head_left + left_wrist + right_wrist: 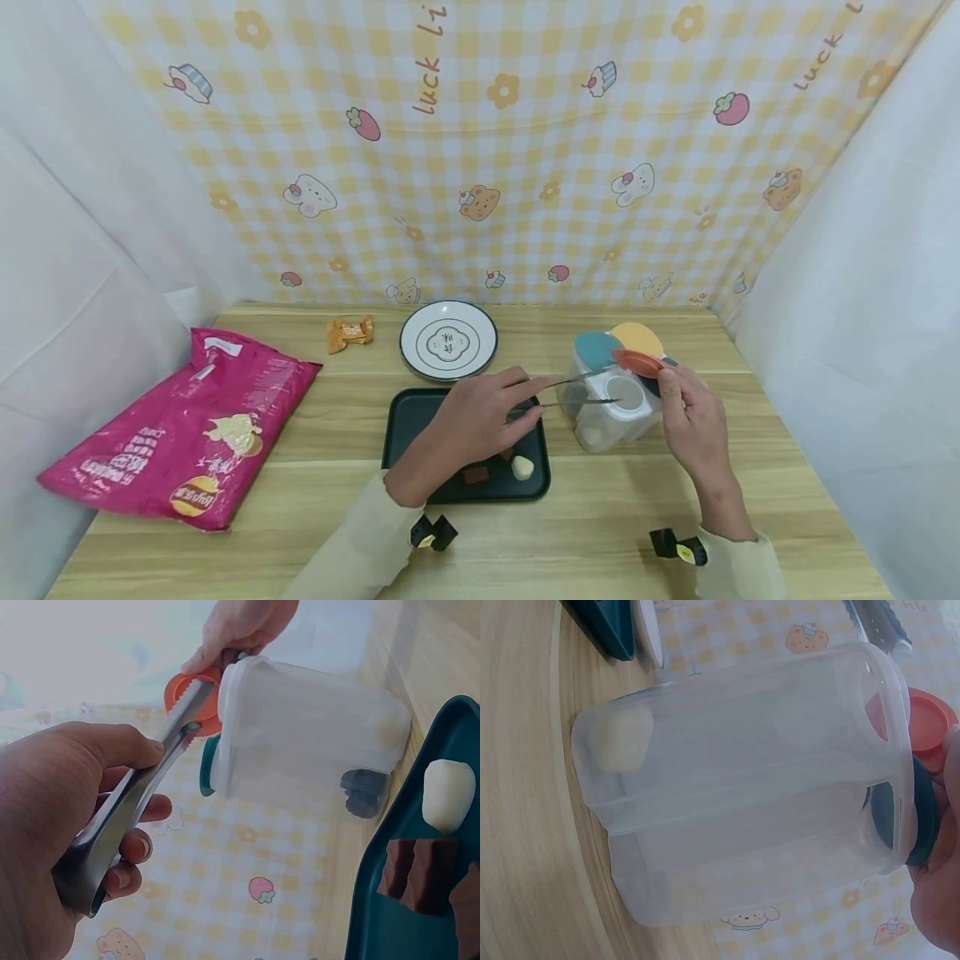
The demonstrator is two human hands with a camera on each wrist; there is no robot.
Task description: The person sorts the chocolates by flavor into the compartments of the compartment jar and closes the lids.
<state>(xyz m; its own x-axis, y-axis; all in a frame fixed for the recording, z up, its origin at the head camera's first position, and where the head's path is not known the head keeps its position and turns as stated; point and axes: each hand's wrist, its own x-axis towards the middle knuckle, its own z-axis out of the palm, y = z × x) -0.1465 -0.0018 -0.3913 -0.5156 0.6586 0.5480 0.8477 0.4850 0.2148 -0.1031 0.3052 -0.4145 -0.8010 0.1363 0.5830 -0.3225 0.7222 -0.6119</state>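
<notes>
My left hand (476, 417) grips metal tongs (120, 817), which reach to the right over the tray. Their toothed tips are slightly apart beside the container's uncovered round opening (628, 394), with nothing between them. My right hand (693, 417) pinches the raised orange-red lid (637, 363) of the clear plastic container (600, 425). Inside the container, a cream-white piece (622, 736) lies at the bottom of one compartment and dark pieces (365, 791) lie in another. On the dark green tray (397, 417) below my left hand are a white piece (522, 467) and brown blocks (476, 475).
Teal (596, 349) and yellow lids (637, 337) cover other container compartments. Behind the tray stands a white plate (412, 342) with a dark rim. An orange-wrapped sweet (350, 332) lies at the back left, and a large magenta chip bag (180, 433) covers the left side.
</notes>
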